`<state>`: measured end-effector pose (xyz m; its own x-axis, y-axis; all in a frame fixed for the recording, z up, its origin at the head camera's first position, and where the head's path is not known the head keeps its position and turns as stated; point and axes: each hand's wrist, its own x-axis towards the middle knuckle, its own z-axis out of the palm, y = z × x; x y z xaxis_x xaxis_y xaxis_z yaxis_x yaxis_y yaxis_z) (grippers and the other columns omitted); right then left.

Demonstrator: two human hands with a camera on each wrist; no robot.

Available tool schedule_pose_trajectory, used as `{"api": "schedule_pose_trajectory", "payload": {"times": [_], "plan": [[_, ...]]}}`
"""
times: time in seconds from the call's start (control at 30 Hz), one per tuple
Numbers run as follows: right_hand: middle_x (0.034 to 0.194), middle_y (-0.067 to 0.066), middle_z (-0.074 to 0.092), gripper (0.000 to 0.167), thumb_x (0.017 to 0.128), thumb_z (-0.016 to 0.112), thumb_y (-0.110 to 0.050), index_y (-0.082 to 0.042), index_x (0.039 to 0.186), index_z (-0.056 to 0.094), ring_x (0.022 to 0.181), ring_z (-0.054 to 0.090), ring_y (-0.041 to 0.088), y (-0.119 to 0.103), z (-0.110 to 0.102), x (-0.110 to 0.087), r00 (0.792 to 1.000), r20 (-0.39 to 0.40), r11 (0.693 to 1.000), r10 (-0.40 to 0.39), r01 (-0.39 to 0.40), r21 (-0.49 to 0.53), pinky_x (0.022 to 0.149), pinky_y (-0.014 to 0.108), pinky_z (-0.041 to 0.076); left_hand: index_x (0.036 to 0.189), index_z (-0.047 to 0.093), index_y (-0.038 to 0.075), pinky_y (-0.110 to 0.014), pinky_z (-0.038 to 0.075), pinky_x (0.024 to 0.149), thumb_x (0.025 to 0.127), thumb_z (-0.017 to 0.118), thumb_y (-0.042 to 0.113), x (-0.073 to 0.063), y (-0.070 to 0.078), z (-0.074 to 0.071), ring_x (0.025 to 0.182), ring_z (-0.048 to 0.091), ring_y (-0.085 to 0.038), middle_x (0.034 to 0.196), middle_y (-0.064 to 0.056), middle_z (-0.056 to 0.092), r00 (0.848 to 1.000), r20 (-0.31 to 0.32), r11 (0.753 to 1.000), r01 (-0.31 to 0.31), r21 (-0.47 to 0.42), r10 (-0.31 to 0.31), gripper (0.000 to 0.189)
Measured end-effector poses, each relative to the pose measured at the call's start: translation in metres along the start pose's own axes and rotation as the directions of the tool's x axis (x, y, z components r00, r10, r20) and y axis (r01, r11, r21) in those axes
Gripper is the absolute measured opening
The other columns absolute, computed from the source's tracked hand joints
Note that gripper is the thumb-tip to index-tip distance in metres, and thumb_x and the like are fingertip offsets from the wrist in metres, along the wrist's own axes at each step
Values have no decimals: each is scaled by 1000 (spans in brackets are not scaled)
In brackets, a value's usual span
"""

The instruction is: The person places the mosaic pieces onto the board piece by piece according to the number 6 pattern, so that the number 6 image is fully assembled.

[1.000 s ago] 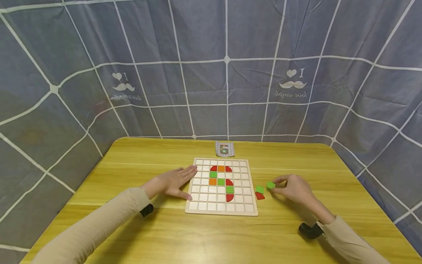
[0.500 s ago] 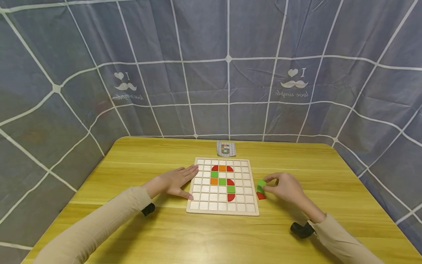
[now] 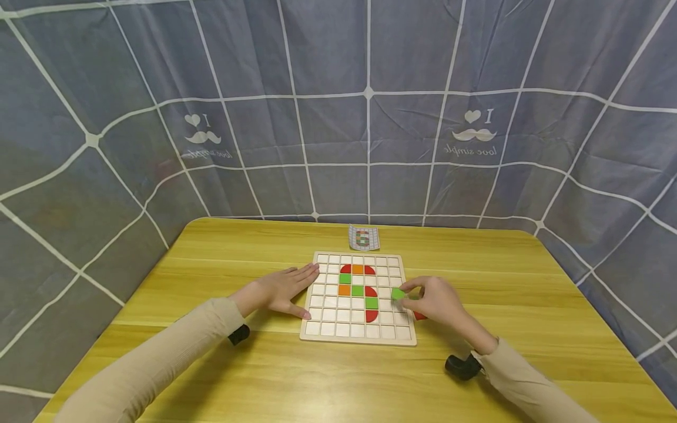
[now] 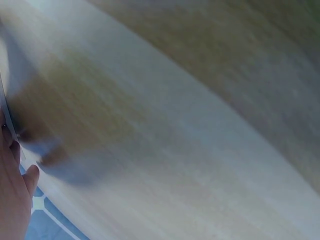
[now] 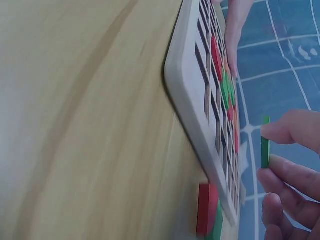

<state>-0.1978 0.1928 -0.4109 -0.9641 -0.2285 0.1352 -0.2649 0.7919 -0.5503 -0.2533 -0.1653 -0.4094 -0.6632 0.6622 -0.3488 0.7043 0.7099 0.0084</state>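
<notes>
A white wooden grid board (image 3: 305, 332) lies on the table. Flat square and rounded tiles in red, orange and green fill several of its cells, such as a green tile (image 3: 372, 303) low in the curve. My left hand (image 3: 280, 292) rests with straight fingers and spread thumb on the board's left edge. Between thumb and fingers my right hand (image 3: 436, 299) pinches a green square tile (image 5: 265, 142), held over the right columns of the board. Beside the board's right edge lie a red tile (image 5: 207, 209), partly covered by the hand in the head view, and a green tile (image 5: 216, 224).
Behind the board lies a small paper card (image 3: 364, 238) printed with a coloured grid pattern. The wooden table (image 3: 254, 370) reaches back to a grey-blue curtain (image 3: 333, 135) with white lines. A black strap-like device (image 3: 462, 367) sits by the right wrist.
My right hand has moved left with the green tile, from the table right of the board to above the board's right columns. My left hand has stayed in place.
</notes>
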Motion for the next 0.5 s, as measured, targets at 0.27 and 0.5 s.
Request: {"api": "schedule_pose_trajectory", "payload": {"times": [0.27,0.5], "plan": [[63,-8,64,25,73,81,-33,-19,93,77,45,38,5,-14,11,5,999,25,998,-30,29,54,40,19,25,155,5,7,-43,19,122,84,44,76,0,1,-1,151,5,-25,163,-11,0,1000,7,1000,0,6,-1,106],[86,-6,73,23,72,80,-31,-20,93,77,54,49,4,-26,17,8,997,52,997,-61,58,53,45,20,35,155,5,6,-44,18,122,84,45,75,-1,1,-2,151,6,-26,163,-12,0,1000,5,1000,-2,1,2,106]]}}
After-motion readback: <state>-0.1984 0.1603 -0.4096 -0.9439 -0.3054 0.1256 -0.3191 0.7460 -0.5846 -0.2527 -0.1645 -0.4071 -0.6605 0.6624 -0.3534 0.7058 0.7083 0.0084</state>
